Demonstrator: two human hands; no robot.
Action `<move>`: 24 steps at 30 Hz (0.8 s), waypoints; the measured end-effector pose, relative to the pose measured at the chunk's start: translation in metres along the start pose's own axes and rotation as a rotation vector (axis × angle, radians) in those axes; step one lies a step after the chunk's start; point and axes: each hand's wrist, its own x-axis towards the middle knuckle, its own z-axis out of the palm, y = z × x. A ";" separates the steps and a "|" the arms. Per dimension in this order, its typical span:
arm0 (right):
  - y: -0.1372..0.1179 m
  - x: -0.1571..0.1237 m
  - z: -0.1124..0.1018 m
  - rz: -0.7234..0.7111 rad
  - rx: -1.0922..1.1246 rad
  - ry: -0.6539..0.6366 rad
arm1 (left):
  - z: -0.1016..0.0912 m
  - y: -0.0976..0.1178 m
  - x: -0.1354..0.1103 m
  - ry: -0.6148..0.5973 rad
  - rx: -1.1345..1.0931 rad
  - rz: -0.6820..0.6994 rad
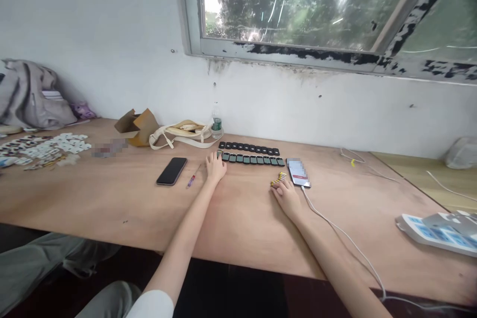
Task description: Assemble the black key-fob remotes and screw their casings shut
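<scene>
The left hand (216, 168) bends over the left end of the gadgets (253, 160), seemingly steadying one; black covers (246, 147) line up behind, likely for order. The right hand (286, 195) curls at batteries (282, 176), handily near on the tabletop (238, 213). I cannot tell whether either grips.

The left arm (189, 238) and right arm (331, 261) reach forward, slanting inward — left hand (215, 166) palm down, fingers bent; right hand (286, 196) lower, fingers curled — with the hands well apart.
</scene>
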 end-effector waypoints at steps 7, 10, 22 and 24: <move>-0.006 -0.002 -0.003 -0.014 0.031 -0.001 | -0.004 -0.005 -0.007 -0.001 -0.031 -0.081; -0.007 -0.003 -0.004 -0.021 0.044 -0.003 | -0.005 -0.007 -0.009 0.000 -0.065 -0.067; -0.017 -0.003 -0.009 -0.060 0.090 0.034 | -0.030 0.002 -0.048 0.122 -0.378 0.121; -0.020 -0.002 -0.006 -0.074 0.100 0.011 | -0.031 0.014 -0.062 0.046 -0.595 0.335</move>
